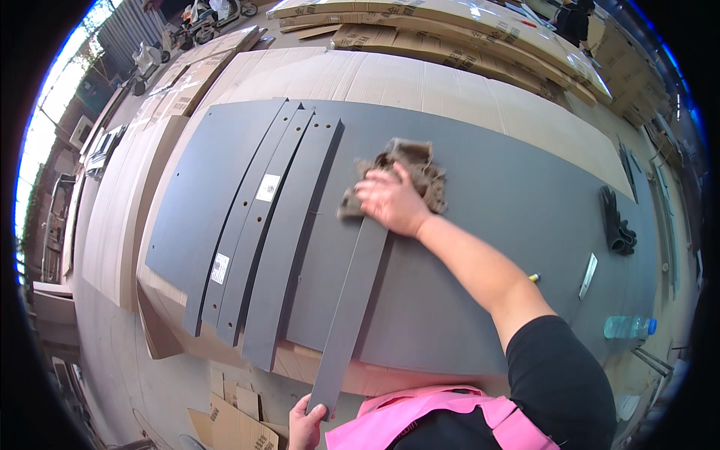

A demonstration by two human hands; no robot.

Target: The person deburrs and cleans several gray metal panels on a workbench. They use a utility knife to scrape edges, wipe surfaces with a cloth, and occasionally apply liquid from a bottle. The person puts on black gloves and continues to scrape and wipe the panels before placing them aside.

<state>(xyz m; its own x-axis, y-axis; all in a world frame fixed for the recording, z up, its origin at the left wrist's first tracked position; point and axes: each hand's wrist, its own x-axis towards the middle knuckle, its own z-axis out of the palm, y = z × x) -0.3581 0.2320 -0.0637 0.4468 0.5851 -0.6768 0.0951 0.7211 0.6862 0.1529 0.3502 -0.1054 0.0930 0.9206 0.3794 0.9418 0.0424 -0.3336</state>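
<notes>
Holding the near end of a long, narrow dark-grey strip [349, 315], my left hand [305, 426] was closed on it, thumb on top, at the near side of the scene. The strip ran away from me, slightly rightward, its near end overhanging the near edge of a broad dark-grey panel [442, 300].

My right hand [394, 201] lay over a crumpled, shaggy brown cloth [416, 161] at the strip's far end. Fingers spread across it, blurred; could not tell whether they closed round the cloth. The cloth hid that end of the strip.

To the left, three more narrow grey strips [289, 247] lay side by side, lengthwise from near to far, small round holes at their far ends. Two white printed labels [268, 187] showed among them. Farther left sat a wide flat grey board [217, 172].

On the right side: a black fabric glove [616, 225] toward the far part; nearer, a slim silver-white flat tool [589, 276], with a small yellow-tipped object [534, 277] just beyond my forearm. A clear plastic bottle with a blue cap [631, 327] lay on its side at near right. Pale brown cardboard sheeting [420, 79] showed past the panel's far edge.
</notes>
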